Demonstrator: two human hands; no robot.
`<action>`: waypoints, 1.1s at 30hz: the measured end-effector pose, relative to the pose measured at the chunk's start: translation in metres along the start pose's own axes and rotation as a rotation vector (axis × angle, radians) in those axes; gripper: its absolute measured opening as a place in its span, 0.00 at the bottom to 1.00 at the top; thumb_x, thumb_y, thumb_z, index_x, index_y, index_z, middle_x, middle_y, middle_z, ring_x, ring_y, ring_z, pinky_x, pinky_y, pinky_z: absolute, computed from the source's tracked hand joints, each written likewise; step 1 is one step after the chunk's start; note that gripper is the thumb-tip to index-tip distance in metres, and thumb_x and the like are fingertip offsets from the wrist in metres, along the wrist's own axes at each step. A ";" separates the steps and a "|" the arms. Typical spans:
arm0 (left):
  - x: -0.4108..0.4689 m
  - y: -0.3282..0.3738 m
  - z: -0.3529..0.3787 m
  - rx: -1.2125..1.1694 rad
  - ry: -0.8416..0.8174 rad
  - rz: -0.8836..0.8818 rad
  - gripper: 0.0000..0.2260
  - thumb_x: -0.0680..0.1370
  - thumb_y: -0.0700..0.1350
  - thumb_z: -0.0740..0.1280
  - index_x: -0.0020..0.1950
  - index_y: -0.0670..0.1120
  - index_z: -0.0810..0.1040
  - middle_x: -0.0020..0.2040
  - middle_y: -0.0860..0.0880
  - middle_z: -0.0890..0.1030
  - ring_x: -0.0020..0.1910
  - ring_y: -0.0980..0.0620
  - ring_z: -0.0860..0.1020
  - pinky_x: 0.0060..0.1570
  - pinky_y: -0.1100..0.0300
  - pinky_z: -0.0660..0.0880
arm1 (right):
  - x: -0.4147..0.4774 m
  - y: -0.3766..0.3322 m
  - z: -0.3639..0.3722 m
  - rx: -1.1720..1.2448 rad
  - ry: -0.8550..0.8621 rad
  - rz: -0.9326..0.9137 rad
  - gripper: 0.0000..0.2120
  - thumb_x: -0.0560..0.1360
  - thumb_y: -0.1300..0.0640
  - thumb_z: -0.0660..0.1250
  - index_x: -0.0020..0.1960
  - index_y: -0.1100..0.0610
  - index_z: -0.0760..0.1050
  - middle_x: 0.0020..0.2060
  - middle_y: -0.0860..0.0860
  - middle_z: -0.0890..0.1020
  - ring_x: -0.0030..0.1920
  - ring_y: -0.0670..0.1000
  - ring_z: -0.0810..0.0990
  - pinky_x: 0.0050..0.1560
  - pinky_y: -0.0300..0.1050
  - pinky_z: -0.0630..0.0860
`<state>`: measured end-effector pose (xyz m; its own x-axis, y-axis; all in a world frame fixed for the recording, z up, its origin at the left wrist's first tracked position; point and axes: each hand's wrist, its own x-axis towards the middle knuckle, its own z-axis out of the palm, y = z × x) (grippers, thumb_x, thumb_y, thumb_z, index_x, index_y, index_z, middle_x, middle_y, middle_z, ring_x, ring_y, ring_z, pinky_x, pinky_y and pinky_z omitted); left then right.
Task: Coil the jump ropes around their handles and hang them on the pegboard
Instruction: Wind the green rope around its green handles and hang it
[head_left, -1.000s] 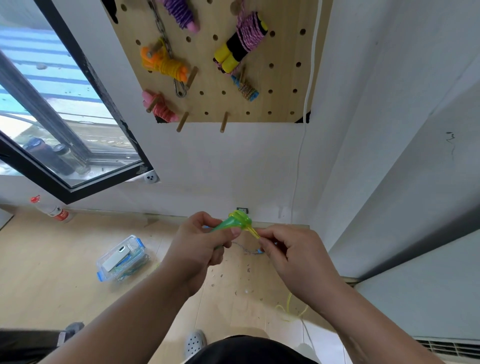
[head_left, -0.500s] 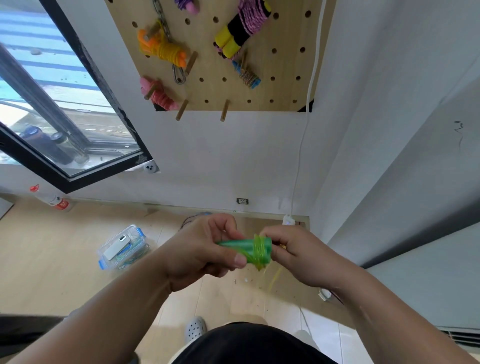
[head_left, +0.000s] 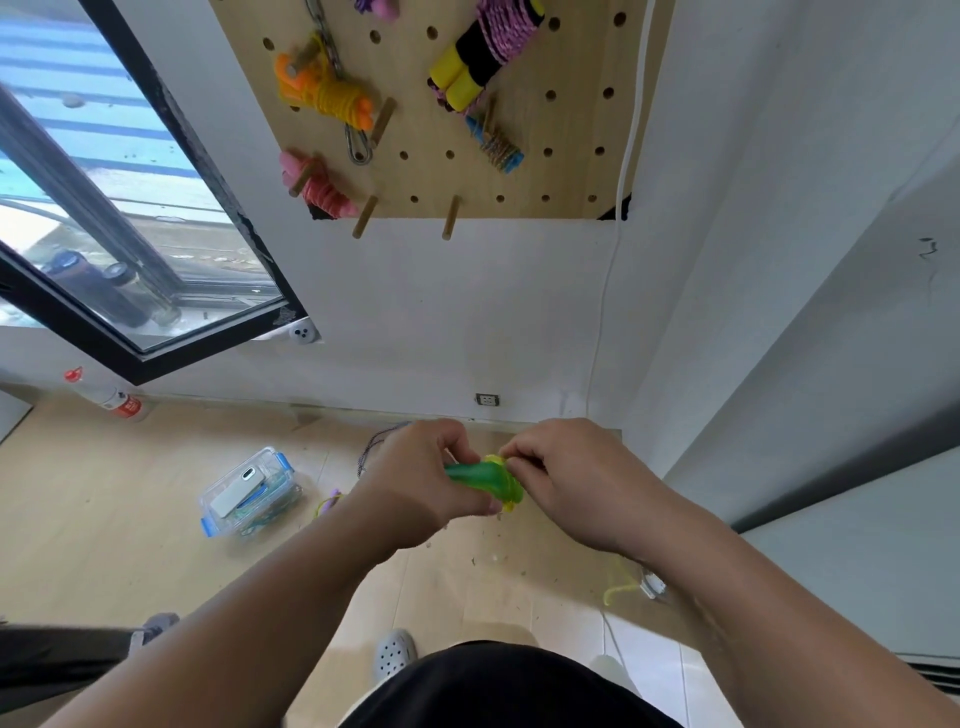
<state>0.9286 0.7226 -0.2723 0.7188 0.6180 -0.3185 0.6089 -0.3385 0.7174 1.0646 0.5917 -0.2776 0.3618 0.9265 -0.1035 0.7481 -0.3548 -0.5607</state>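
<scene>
While in left hand's (head_left: 415, 486) grip and right hand's (head_left: 569, 483) pinch, one green rope (head_left: 478, 475); five coiled ropes (head_left: 337, 98) on pegboard (head_left: 426, 176).

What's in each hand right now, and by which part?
Left hand grips the green jump-rope handles around their shaft; right hand pinches the yellow rope wound at their end.
</scene>
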 end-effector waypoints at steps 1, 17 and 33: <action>0.001 -0.001 0.001 -0.018 0.037 -0.015 0.19 0.60 0.45 0.85 0.37 0.50 0.75 0.36 0.47 0.82 0.28 0.53 0.72 0.30 0.61 0.68 | -0.002 -0.001 0.001 0.012 0.023 -0.001 0.12 0.82 0.50 0.59 0.51 0.51 0.81 0.42 0.46 0.82 0.44 0.48 0.78 0.47 0.54 0.78; 0.000 0.015 -0.001 -1.141 -0.197 -0.205 0.14 0.66 0.35 0.76 0.40 0.45 0.71 0.31 0.42 0.73 0.20 0.55 0.60 0.24 0.63 0.58 | -0.031 0.005 0.008 0.659 0.267 0.025 0.08 0.78 0.58 0.70 0.43 0.47 0.79 0.35 0.44 0.84 0.33 0.46 0.81 0.38 0.41 0.77; -0.022 0.005 -0.008 -0.162 -0.499 0.080 0.15 0.65 0.37 0.83 0.38 0.50 0.79 0.36 0.52 0.82 0.33 0.55 0.76 0.32 0.63 0.72 | 0.002 0.028 -0.021 0.225 -0.371 -0.079 0.03 0.76 0.50 0.73 0.45 0.49 0.83 0.36 0.47 0.83 0.36 0.42 0.77 0.41 0.44 0.74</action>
<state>0.9135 0.7135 -0.2566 0.8571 0.1682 -0.4869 0.5145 -0.2318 0.8256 1.0985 0.5808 -0.2762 0.0536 0.9467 -0.3176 0.6106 -0.2828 -0.7397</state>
